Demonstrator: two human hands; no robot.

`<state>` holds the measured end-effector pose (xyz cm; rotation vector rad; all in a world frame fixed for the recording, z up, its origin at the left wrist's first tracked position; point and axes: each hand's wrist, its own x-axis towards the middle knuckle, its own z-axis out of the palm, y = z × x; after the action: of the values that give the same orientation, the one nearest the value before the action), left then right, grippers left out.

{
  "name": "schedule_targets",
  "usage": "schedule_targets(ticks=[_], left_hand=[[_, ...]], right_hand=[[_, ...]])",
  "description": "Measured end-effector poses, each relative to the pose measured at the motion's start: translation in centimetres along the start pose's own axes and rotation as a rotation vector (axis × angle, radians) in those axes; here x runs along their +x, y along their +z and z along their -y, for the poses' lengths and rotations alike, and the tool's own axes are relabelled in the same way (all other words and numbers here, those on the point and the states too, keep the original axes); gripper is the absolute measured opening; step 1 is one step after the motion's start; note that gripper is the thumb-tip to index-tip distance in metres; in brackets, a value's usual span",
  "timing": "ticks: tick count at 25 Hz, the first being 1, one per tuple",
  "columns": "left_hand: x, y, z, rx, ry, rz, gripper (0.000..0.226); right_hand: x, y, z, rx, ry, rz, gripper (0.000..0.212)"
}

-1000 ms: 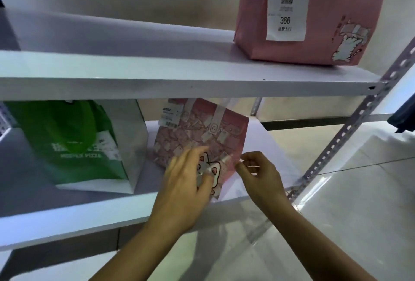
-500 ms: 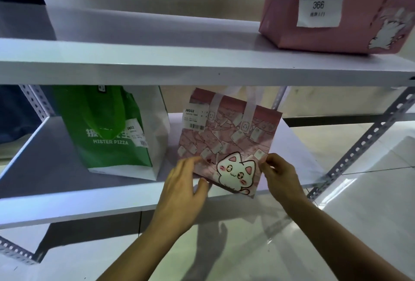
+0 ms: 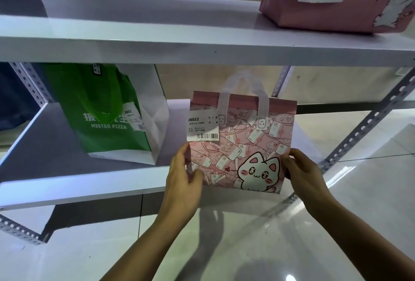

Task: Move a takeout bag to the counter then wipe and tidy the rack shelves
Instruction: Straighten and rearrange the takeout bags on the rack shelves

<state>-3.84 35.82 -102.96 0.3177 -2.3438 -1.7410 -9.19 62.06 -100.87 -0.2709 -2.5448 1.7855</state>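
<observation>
the left hand [image 3: 183,177] pinches the lower left edge of the pink cat-print takeout bag [image 3: 241,143], thumb on its front, while the right hand [image 3: 299,172] grips the lower right edge with fingers curled around the side. the bag is upright at the front edge of the lower shelf [image 3: 67,182], near its right end, and its base seems to hang just past that edge, though whether it touches the shelf is hard to tell. a green and white pizza bag [image 3: 107,114] stands to its left further back on the same shelf, and a pink box-like bag [image 3: 325,11] with a 366 slip sits at the right end of the upper shelf [image 3: 157,49].
</observation>
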Motion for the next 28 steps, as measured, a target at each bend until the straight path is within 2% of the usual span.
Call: schedule_targets(ticks=[7, 11, 17, 24, 28], left_hand=[[-1.5, -0.5, -0.6, -0.032, -0.047, 0.015, 0.048], [-3.7, -0.9, -2.3, -0.062, -0.042, 0.041, 0.051], [-6.9, -2.0, -5.7, -0.063, 0.049, 0.169, 0.059], [-9.3, -1.4, -11.0, 0.108, 0.271, 0.325, 0.057], [-9.4, -1.3, -14.8, 0.154, 0.392, 0.35, 0.059]], right_hand=[[-1.0, -0.2, 1.1, 0.137, 0.059, -0.001, 0.028], [-2.5, -1.0, 2.4, 0.201, 0.122, -0.011, 0.029], [-5.3, -3.7, 4.8, 0.307, 0.133, -0.126, 0.025], [-9.5, -9.4, 6.0, 0.365, 0.155, -0.274, 0.025], [-10.8, -12.9, 9.0, 0.43, 0.117, -0.347, 0.027]])
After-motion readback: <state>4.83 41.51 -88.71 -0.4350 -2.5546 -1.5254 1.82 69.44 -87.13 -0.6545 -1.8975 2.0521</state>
